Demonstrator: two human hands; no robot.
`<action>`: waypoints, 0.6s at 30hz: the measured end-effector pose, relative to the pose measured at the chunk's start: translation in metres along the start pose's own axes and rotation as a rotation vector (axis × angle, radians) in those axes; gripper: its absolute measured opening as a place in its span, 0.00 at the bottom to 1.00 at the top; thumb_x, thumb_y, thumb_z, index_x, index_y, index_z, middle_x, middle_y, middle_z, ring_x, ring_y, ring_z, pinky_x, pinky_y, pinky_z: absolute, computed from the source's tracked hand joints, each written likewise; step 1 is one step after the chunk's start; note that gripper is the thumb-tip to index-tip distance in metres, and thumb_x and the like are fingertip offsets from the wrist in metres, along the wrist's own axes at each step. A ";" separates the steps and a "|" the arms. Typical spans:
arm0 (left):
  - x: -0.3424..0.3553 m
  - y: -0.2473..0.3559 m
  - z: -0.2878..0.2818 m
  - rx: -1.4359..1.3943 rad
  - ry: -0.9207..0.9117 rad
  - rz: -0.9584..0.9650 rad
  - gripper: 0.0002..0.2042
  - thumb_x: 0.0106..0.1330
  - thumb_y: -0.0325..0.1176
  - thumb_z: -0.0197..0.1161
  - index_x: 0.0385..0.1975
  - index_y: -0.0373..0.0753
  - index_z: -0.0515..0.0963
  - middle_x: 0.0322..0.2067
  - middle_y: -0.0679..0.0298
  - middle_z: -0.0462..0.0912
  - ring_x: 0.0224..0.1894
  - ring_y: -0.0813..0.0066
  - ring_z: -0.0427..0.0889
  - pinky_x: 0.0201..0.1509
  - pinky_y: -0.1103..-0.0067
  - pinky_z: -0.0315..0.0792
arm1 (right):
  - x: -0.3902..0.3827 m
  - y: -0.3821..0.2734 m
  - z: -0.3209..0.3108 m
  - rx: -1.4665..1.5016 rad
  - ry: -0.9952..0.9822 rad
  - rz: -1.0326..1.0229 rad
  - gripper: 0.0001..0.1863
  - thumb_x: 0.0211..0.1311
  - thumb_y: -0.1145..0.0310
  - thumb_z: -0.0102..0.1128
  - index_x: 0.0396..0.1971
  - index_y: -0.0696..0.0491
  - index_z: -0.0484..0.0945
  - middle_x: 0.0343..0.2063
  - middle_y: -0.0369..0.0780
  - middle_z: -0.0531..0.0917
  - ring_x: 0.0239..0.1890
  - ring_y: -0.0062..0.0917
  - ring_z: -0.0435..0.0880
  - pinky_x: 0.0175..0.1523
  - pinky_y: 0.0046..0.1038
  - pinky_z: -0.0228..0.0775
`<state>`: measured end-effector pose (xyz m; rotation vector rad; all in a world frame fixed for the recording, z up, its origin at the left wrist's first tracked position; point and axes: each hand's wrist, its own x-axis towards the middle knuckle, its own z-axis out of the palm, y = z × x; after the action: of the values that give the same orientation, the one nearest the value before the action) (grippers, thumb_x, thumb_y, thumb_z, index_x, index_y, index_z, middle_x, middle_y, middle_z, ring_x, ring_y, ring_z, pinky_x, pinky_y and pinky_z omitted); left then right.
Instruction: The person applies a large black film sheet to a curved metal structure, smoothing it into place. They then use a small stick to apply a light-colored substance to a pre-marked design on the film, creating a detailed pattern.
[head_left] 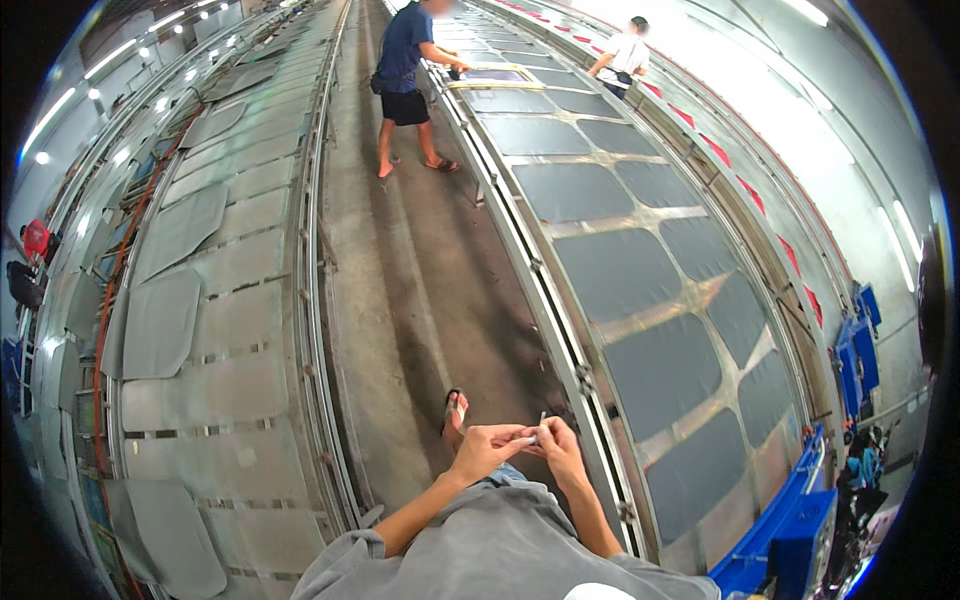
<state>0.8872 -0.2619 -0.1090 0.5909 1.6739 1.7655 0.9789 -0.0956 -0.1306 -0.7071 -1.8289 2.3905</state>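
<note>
In front of my waist, my left hand (488,450) and my right hand (560,452) meet with fingers bent and pressed together. Between their fingertips is a small whitish thing (530,439), too small to identify; a thin pale tip sticks up by the right thumb. Both hands pinch at it. They are above the aisle floor, close to the metal rail (575,368) of the long table on the right. Dark grey fabric panels (662,377) lie in rows on that table.
To the left runs another long table (270,420) with loose grey pieces (163,322). Farther up the aisle, a person in dark blue (403,60) leans over a framed screen (490,76). Another person in white (625,55) stands beyond. Blue equipment (800,530) is at lower right.
</note>
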 end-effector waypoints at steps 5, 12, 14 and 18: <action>0.081 -0.022 -0.127 0.129 0.387 -0.028 0.11 0.67 0.28 0.66 0.45 0.29 0.84 0.35 0.59 0.89 0.35 0.79 0.86 0.40 0.82 0.79 | 0.170 -0.021 0.091 0.053 -0.334 0.083 0.08 0.78 0.67 0.47 0.42 0.56 0.68 0.41 0.38 0.79 0.45 0.22 0.82 0.53 0.31 0.82; 0.198 0.034 -0.285 -0.164 0.700 -0.082 0.09 0.74 0.30 0.58 0.40 0.29 0.81 0.32 0.58 0.87 0.33 0.76 0.86 0.37 0.80 0.82 | 0.370 -0.126 0.215 -0.429 -0.688 -0.303 0.08 0.74 0.70 0.51 0.41 0.60 0.67 0.32 0.46 0.82 0.34 0.30 0.82 0.41 0.33 0.73; 0.242 0.035 -0.322 -0.300 0.801 -0.090 0.08 0.74 0.31 0.58 0.39 0.32 0.77 0.32 0.58 0.86 0.31 0.74 0.87 0.36 0.79 0.82 | 0.422 -0.153 0.236 -0.529 -0.720 -0.447 0.07 0.72 0.73 0.52 0.41 0.59 0.66 0.30 0.49 0.82 0.31 0.37 0.82 0.35 0.36 0.72; 0.324 0.026 -0.391 -0.522 0.860 -0.068 0.06 0.73 0.32 0.60 0.43 0.38 0.75 0.34 0.61 0.85 0.32 0.74 0.85 0.39 0.78 0.81 | 0.530 -0.162 0.261 -0.617 -0.753 -0.424 0.07 0.69 0.74 0.53 0.41 0.58 0.66 0.27 0.52 0.81 0.29 0.47 0.81 0.34 0.40 0.70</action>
<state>0.3826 -0.3110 -0.1512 -0.5312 1.5606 2.4579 0.3674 -0.1186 -0.1011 0.6475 -2.6657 1.9156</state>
